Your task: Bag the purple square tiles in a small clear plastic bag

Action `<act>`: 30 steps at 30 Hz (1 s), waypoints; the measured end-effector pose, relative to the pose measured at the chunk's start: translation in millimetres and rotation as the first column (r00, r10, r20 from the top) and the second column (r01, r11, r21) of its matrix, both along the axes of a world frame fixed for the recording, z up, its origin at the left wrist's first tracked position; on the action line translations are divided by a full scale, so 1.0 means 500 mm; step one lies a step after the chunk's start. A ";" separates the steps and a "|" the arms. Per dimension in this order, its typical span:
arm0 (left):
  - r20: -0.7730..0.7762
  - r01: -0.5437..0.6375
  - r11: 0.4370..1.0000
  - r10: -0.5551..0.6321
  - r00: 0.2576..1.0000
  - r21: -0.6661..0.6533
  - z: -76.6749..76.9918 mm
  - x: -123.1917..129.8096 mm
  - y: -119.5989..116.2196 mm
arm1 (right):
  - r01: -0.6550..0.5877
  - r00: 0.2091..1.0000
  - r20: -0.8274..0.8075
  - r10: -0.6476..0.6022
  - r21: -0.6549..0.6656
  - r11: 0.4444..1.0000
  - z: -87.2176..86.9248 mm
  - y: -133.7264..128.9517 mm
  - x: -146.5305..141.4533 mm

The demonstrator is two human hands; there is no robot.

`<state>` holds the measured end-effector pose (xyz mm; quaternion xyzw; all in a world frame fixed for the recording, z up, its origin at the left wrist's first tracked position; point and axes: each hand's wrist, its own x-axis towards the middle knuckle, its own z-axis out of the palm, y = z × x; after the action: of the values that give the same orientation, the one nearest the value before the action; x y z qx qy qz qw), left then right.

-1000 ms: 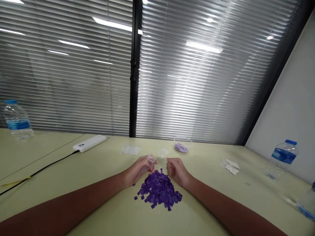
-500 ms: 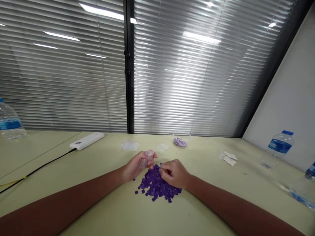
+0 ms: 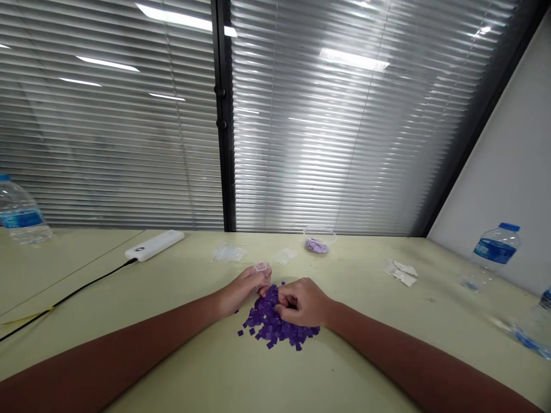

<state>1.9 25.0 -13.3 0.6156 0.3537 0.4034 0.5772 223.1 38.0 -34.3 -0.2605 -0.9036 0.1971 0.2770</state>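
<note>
Two panels of slatted blinds [image 3: 116, 143], parted by one dark post [image 3: 224, 160], stand along the far edge of a pale tabletop [image 3: 258, 378]; one white wall [image 3: 508, 172] bounds it at right. Room for movement extends from the purple pile toward the viewer, between the forearms, and sideways from the right hand toward the white paper. Three labelled bottles stand about the margins: one at left [image 3: 21, 219], two at right [image 3: 493, 250], the nearer cut by the border. The pile of purple squares [image 3: 275, 331], too many to count, lies at centre between two hands. The right hand [image 3: 307, 303] bends over it, thumb and forefinger curled toward each other; whether they pinch a square cannot be told. The left hand [image 3: 241, 289] has its fingers closed around one small clear container [image 3: 260, 268], at the pile's far-left edge. Beyond lie one white device [image 3: 155, 245] with a black cable [image 3: 86, 292], one clear bowl [image 3: 321, 232] holding lilac pieces [image 3: 317, 247], two clear plastic pieces [image 3: 228, 252] and crumpled white paper [image 3: 402, 272].
</note>
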 end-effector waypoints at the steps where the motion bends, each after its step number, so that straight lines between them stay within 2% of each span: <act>1: 0.002 0.003 1.000 -0.003 1.000 0.000 0.003 0.000 -0.001 | 0.000 1.000 0.001 0.000 -0.005 1.000 0.000 0.000 0.000; 5: -0.035 0.013 1.000 -0.014 0.999 -0.022 0.012 -0.001 -0.008 | -0.002 1.000 0.002 0.002 -0.002 1.000 -0.003 0.002 -0.001; 10: -0.085 0.043 0.999 -0.044 0.995 -0.018 0.008 -0.005 -0.009 | 0.004 1.000 0.003 -0.004 0.015 1.000 -0.009 0.008 0.000; 15: -0.048 0.029 1.000 -0.028 0.998 0.010 0.004 -0.005 -0.006 | 0.013 1.000 -0.025 -0.012 0.028 1.000 -0.003 0.002 0.002; 24: 0.035 0.034 0.996 -0.031 0.999 -0.082 0.010 0.001 -0.007 | -0.009 1.000 0.000 0.009 0.072 0.997 -0.005 0.005 0.000; 30: 0.000 0.051 0.999 -0.051 0.999 -0.013 0.012 0.000 -0.007 | 0.028 0.999 -0.041 -0.024 0.098 0.995 -0.003 0.004 0.001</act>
<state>1.7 21.3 -7.3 0.6210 0.3405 0.3859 0.5912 223.7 40.1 -36.0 -0.2544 -0.9030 0.1539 0.3100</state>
